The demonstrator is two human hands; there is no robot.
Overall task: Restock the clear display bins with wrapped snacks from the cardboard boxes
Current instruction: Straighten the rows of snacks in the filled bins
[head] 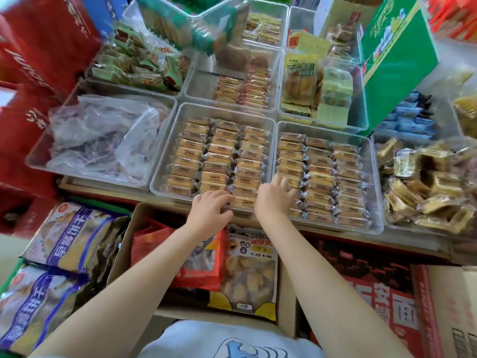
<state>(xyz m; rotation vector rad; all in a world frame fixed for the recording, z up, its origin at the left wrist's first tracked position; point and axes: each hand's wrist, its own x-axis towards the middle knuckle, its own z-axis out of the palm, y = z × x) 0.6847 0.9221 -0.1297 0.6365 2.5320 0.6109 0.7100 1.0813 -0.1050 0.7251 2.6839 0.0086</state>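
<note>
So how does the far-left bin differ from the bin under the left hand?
The left bin holds a crumpled clear plastic bag, loose; the middle bin holds wrapped snacks in three neat rows. The left hand rests at the middle bin's near edge; nothing touches the left bin. Both are clear, shallow and rectangular.

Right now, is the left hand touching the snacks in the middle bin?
Touching. The head view shows the left hand with fingertips resting on the nearest wrapped snack in the middle bin.
</note>
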